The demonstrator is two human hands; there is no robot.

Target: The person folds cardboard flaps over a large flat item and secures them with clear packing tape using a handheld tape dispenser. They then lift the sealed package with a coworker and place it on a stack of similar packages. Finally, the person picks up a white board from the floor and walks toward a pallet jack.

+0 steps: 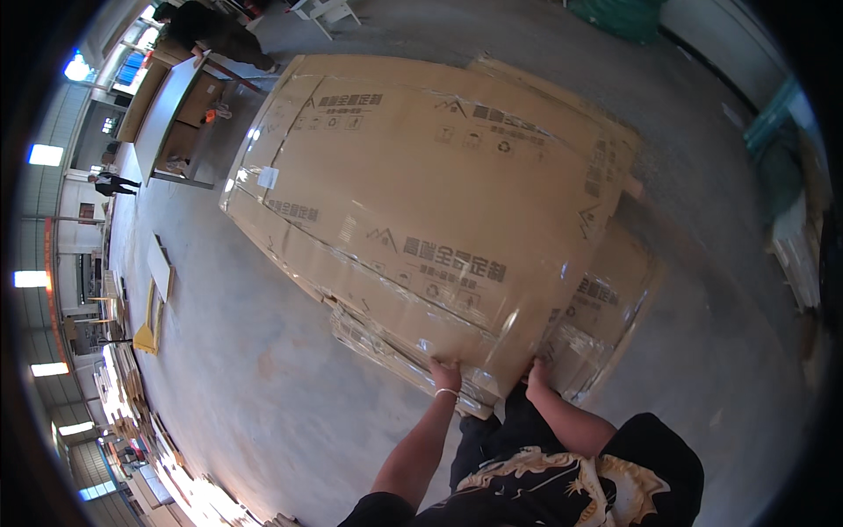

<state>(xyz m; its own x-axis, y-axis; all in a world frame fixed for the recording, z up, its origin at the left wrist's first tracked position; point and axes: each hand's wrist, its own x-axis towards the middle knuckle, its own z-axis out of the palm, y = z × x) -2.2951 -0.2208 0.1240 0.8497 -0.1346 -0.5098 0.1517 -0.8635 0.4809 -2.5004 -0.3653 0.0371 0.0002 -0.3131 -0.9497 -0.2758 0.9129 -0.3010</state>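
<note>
A large flat cardboard package (421,171), wrapped in clear tape and printed with writing and symbols, fills the middle of the view. My left hand (446,374), with a light band at the wrist, grips its near edge, thumb on top. My right hand (537,374) is at the near corner of the same package, fingers curled at its edge and partly hidden. Beneath it lie more taped cardboard packages, one jutting out at the right (596,309). A white label (268,177) is stuck near the far left end.
A person in dark clothes (211,33) bends over a workbench (168,118) at the upper left. Another person (113,184) stands farther off. A yellow frame (151,326) and a pale board (160,267) lie on the concrete floor. Stacked boards (797,244) are at the right.
</note>
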